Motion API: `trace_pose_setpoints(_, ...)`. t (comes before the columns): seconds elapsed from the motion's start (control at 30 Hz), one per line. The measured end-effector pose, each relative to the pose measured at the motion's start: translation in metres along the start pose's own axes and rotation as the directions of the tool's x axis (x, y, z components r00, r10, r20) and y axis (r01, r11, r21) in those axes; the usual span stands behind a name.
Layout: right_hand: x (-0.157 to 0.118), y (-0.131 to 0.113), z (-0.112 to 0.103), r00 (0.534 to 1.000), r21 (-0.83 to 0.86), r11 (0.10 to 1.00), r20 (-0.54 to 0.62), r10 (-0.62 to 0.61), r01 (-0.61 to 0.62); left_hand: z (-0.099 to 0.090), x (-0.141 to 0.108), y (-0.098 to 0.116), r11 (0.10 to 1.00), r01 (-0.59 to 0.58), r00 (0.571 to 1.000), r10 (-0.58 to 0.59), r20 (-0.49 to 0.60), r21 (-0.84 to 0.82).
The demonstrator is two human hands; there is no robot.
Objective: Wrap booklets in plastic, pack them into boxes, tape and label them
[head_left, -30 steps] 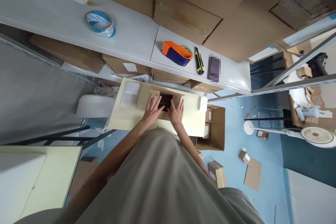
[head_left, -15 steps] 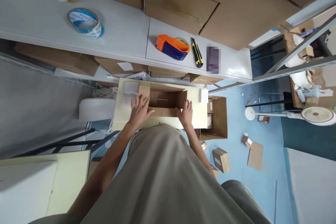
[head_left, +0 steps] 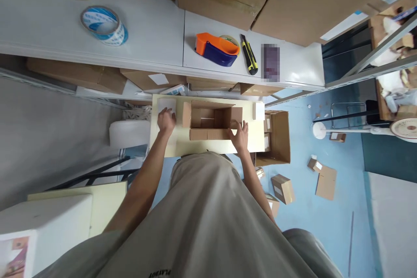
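Note:
An open cardboard box point(head_left: 208, 118) with its flaps folded out stands on the pale yellow table point(head_left: 185, 150). My left hand point(head_left: 166, 120) is over a translucent whitish sheet or bag point(head_left: 167, 103) left of the box; its fingers point down and curl, and whether they grip it is unclear. My right hand point(head_left: 239, 137) is at the box's right front corner, touching the flap, its thumb and fingers spread apart. A small white box point(head_left: 259, 111) sits at the table's right end.
Above, a grey shelf point(head_left: 146, 52) bears a tape roll point(head_left: 104, 26), an orange and blue tape dispenser point(head_left: 216, 50), a yellow-black cutter point(head_left: 249, 55) and large cartons. A big open carton point(head_left: 280, 137) stands right of the table; a white stool point(head_left: 128, 134) is left.
My left hand has left the cardboard box and moved left onto the translucent sheet or bag. My right hand remains at the box's right side. The view has shifted slightly.

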State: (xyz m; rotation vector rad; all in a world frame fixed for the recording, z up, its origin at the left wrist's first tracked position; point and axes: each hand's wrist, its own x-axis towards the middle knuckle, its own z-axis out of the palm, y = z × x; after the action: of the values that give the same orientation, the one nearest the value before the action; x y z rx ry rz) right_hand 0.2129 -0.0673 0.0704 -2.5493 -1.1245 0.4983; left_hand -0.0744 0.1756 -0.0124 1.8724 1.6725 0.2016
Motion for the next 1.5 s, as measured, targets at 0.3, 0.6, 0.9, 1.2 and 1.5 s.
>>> trace_pose_setpoints(0.3,-0.009,0.006,0.005,0.999,0.006,0.999,-0.015,0.035,-0.035,0.034,0.008,-0.012,0.986,0.067,0.995,-0.078,0.067,0.152)
trace_pose_setpoints(0.6,-0.005,0.027,0.008,1.000,0.049,0.999,0.024,0.003,-0.004,-0.020,0.018,-0.014,0.965,0.253,0.962,-0.258,-0.094,-0.062)
trace_pose_setpoints(0.9,0.012,0.042,0.002,0.988,0.130,0.982,0.054,-0.147,0.139,-0.107,-0.088,0.035,0.677,-0.049,0.998,0.064,-0.007,-0.734)
trace_pose_setpoints(1.2,0.037,-0.020,-0.092,0.884,0.252,0.849,-0.183,-0.429,0.464,-0.084,-0.113,0.151,0.878,-0.423,0.872,0.462,0.160,-0.225)
trace_pose_setpoints(1.5,0.066,-0.081,-0.091,0.730,-0.077,0.755,0.336,-0.595,0.651,-0.048,-0.073,0.187,0.838,-0.545,0.793,0.519,0.319,-0.009)
